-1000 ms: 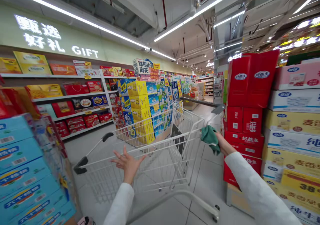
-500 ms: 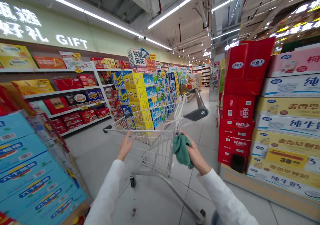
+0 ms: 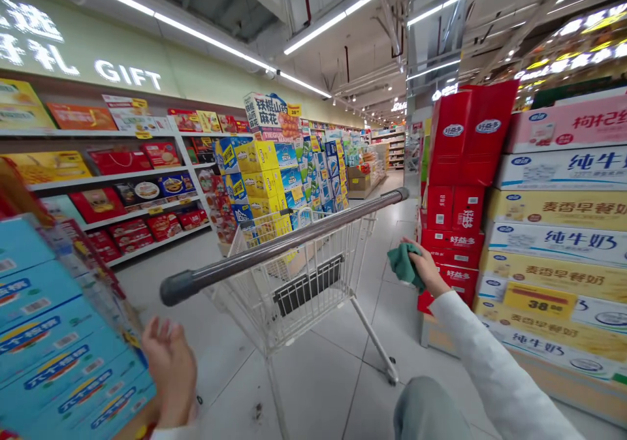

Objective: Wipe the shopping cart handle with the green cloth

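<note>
A white wire shopping cart [image 3: 294,277] stands in the aisle with its grey push handle [image 3: 284,241] turned toward me. My right hand [image 3: 425,267] is raised to the right of the cart, closed round a green cloth [image 3: 404,264], a little apart from the handle's right end. My left hand [image 3: 169,365] is low at the left, fingers loosely curled, holding nothing, below the handle's left end and next to stacked blue cartons [image 3: 59,335]. Both arms wear white sleeves.
Stacked red boxes [image 3: 460,185] and milk cartons [image 3: 558,231] line the right side. Gift shelves [image 3: 112,192] run along the left, with a yellow and blue box display [image 3: 274,185] ahead. Grey tiled floor [image 3: 333,375] stretches down the aisle. My knee [image 3: 426,407] shows at the bottom.
The cart has swung round so its handle now faces me. My left hand came off the basket rim and dropped left; my right hand with the cloth moved right and up.
</note>
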A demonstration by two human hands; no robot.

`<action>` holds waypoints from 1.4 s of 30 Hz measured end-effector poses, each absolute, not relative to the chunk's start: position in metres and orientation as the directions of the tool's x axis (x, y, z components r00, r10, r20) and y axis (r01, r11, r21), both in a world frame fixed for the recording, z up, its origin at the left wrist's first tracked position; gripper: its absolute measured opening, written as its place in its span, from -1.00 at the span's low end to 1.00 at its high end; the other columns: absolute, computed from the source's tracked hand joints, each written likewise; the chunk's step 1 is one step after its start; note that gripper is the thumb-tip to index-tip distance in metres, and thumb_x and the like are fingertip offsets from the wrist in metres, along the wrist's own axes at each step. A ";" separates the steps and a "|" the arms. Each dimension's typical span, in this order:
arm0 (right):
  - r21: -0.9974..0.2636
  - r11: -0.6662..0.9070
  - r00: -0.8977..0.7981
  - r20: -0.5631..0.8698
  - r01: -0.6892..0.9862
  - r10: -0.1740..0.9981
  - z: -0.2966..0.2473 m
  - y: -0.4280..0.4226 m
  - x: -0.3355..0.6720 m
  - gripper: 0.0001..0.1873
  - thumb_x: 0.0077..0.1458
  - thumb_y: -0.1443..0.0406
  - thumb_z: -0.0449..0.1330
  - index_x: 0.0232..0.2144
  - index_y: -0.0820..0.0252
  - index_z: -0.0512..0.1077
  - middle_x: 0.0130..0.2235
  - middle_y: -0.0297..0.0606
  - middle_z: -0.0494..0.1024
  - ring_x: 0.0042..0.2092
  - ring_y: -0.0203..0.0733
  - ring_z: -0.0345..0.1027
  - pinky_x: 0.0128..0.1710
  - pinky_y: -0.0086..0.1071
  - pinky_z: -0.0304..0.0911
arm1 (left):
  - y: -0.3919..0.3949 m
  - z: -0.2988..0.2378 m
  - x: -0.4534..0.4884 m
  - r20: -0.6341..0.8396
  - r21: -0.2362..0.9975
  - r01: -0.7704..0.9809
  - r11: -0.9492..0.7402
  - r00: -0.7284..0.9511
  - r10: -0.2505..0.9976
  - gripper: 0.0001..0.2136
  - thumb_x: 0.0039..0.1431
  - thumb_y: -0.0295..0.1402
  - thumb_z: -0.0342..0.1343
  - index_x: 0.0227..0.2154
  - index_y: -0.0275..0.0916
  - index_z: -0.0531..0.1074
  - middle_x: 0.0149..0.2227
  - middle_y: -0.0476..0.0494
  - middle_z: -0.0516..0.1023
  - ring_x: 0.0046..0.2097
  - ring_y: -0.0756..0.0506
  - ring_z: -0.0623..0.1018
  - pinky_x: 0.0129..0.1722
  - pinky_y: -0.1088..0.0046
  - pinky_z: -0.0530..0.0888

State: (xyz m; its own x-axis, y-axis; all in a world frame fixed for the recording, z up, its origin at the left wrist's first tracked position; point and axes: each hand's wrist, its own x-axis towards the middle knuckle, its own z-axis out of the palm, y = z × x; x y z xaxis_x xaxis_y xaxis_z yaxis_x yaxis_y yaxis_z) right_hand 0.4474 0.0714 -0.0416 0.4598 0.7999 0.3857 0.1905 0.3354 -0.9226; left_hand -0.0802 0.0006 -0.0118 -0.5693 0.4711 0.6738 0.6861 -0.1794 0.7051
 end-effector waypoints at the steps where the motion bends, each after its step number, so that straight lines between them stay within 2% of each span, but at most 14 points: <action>1: -0.915 0.347 0.426 0.404 0.208 0.810 -0.042 0.080 0.450 -0.38 -0.20 0.28 0.04 0.01 0.16 0.37 0.03 -0.17 0.45 0.05 -0.05 0.31 0.06 -0.15 0.18 | -0.012 -0.014 -0.066 0.759 0.637 0.736 -0.230 -0.545 0.357 -0.43 0.18 -0.11 -0.12 0.19 -0.29 0.03 0.16 -0.37 0.21 0.15 -0.23 0.31 0.10 0.12 0.31; 3: -0.890 0.367 0.351 0.446 0.270 0.823 -0.041 0.094 0.455 -0.33 -0.22 0.31 0.03 0.05 0.15 0.34 0.07 -0.19 0.42 0.08 -0.08 0.28 0.09 -0.18 0.15 | -0.032 -0.021 -0.035 0.902 0.420 0.872 -0.253 -0.368 0.226 -0.46 0.10 -0.18 0.01 0.12 -0.27 0.13 0.08 -0.34 0.27 0.17 -0.28 0.25 0.15 0.01 0.21; 6: -0.839 0.299 0.288 0.457 0.455 0.842 -0.039 0.102 0.465 -0.32 -0.23 0.32 0.04 0.06 0.12 0.35 0.04 -0.22 0.45 0.07 -0.04 0.28 0.10 -0.15 0.12 | -0.049 -0.035 0.013 0.966 0.163 0.900 -0.405 -0.063 0.249 -0.54 0.06 -0.37 0.06 0.06 -0.21 0.18 -0.10 -0.26 0.38 0.03 -0.23 0.38 0.03 0.04 0.34; 9: -0.743 0.189 0.249 0.435 0.642 0.865 -0.032 0.099 0.472 -0.33 -0.19 0.30 0.05 0.07 0.10 0.34 -0.01 -0.22 0.48 0.01 0.02 0.33 0.05 -0.10 0.16 | -0.058 -0.037 0.059 0.972 0.080 0.792 -0.605 0.072 0.223 -0.51 0.03 -0.53 0.02 0.07 -0.18 0.15 -0.14 -0.23 0.38 -0.04 -0.16 0.43 -0.09 0.16 0.46; 12: -0.638 0.202 0.192 0.492 0.743 0.849 -0.016 0.094 0.461 -0.38 -0.16 0.31 0.06 0.05 0.09 0.37 -0.03 -0.23 0.50 -0.02 -0.01 0.35 0.00 -0.18 0.21 | -0.072 -0.022 0.105 0.952 -0.100 0.603 -0.791 0.289 0.100 -0.49 -0.02 -0.61 -0.06 0.05 -0.21 0.17 -0.20 -0.21 0.44 -0.08 -0.11 0.47 -0.09 0.23 0.48; 14: -0.612 0.195 0.218 0.533 0.766 0.818 -0.001 0.092 0.440 -0.45 -0.11 0.32 0.04 0.00 0.09 0.40 -0.07 -0.24 0.52 -0.06 -0.03 0.37 -0.04 -0.22 0.23 | -0.081 -0.004 0.135 0.900 -0.225 0.504 -0.834 0.435 0.019 -0.54 -0.01 -0.59 -0.07 0.02 -0.25 0.21 -0.23 -0.21 0.48 -0.09 -0.10 0.49 -0.07 0.27 0.48; 16: -0.616 0.212 0.248 0.573 0.759 0.781 0.014 0.093 0.410 -0.52 -0.07 0.33 0.02 -0.05 0.09 0.43 -0.10 -0.24 0.53 -0.08 -0.04 0.38 -0.07 -0.22 0.24 | -0.082 0.017 0.158 0.851 -0.257 0.530 -0.808 0.521 0.071 -0.59 0.04 -0.55 -0.07 0.00 -0.25 0.26 -0.19 -0.22 0.52 -0.09 -0.11 0.49 -0.05 0.27 0.46; 18: -0.601 0.341 0.185 0.644 0.723 0.743 0.028 0.094 0.372 -0.53 -0.05 0.37 -0.01 -0.07 0.10 0.43 -0.09 -0.24 0.52 -0.06 -0.07 0.36 -0.04 -0.24 0.23 | -0.073 0.036 0.172 0.813 -0.221 0.646 -0.731 0.535 0.228 -0.60 0.08 -0.52 -0.07 0.02 -0.27 0.28 -0.14 -0.24 0.52 -0.11 -0.12 0.50 -0.07 0.27 0.46; 21: -0.476 0.643 -0.080 0.765 0.600 0.640 0.043 0.092 0.307 -0.52 0.01 0.42 -0.05 -0.02 0.12 0.39 0.03 -0.22 0.44 0.06 -0.15 0.26 0.07 -0.24 0.15 | -0.045 0.057 0.168 0.764 -0.149 0.824 -0.547 0.447 0.465 -0.61 0.10 -0.50 -0.08 0.02 -0.33 0.33 -0.02 -0.34 0.47 -0.03 -0.21 0.46 -0.04 0.16 0.41; 25: -0.304 0.853 -0.337 0.821 0.424 0.460 0.049 0.084 0.223 -0.62 0.16 0.36 -0.05 0.00 0.12 0.35 0.10 -0.18 0.35 0.10 -0.20 0.20 0.10 -0.24 0.11 | -0.017 0.071 0.134 0.719 -0.150 0.960 -0.237 0.271 0.640 -0.60 0.13 -0.55 -0.18 0.00 -0.43 0.36 0.03 -0.49 0.41 0.07 -0.26 0.39 -0.03 0.14 0.35; 31: -0.251 0.885 -0.481 0.764 0.391 0.429 0.025 0.098 0.188 -0.60 0.04 0.48 0.02 -0.08 0.11 0.38 0.02 -0.25 0.43 0.00 -0.20 0.29 0.02 -0.26 0.16 | -0.016 0.074 0.073 0.559 -0.324 0.945 -0.028 0.215 0.801 -0.69 0.13 -0.62 -0.18 -0.20 -0.41 0.45 -0.26 -0.34 0.53 -0.16 -0.17 0.47 -0.10 0.27 0.33; 36: -0.335 0.747 -0.393 0.688 0.574 0.610 0.013 0.137 0.204 -0.51 -0.09 0.57 -0.03 -0.12 0.17 0.40 -0.04 -0.22 0.46 0.00 -0.15 0.27 0.00 -0.27 0.14 | 0.001 0.068 0.029 0.500 -0.507 0.848 0.153 0.145 0.854 -0.65 0.18 -0.62 -0.24 -0.40 -0.31 0.48 -0.43 -0.20 0.50 -0.29 -0.09 0.49 0.09 0.30 0.22; 38: -0.309 0.694 -0.399 0.639 0.650 0.658 0.015 0.142 0.190 -0.55 -0.07 0.55 -0.02 -0.14 0.18 0.42 -0.08 -0.21 0.47 -0.06 -0.13 0.28 -0.05 -0.28 0.15 | 0.017 0.067 0.014 0.426 -0.491 0.864 0.108 0.130 0.896 -0.66 0.19 -0.57 -0.22 -0.40 -0.32 0.49 -0.46 -0.20 0.50 -0.35 -0.10 0.52 0.06 0.23 0.26; 42: -0.181 0.696 -0.472 0.617 0.694 0.631 0.019 0.122 0.134 -0.59 -0.02 0.49 0.05 -0.09 0.16 0.39 -0.05 -0.20 0.43 -0.09 -0.10 0.23 -0.06 -0.27 0.13 | 0.052 0.069 -0.015 0.322 -0.316 0.948 0.029 0.078 0.944 -0.69 0.16 -0.55 -0.19 -0.38 -0.40 0.50 -0.42 -0.35 0.53 -0.28 -0.25 0.56 -0.32 0.24 0.43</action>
State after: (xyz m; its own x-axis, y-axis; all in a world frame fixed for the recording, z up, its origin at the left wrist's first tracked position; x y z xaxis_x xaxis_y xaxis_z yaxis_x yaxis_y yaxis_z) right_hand 0.1342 0.1216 0.0195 -0.4716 0.6305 0.6165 0.6943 0.6965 -0.1812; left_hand -0.0155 0.0516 0.0693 0.0781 0.9437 0.3215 0.9482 0.0293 -0.3164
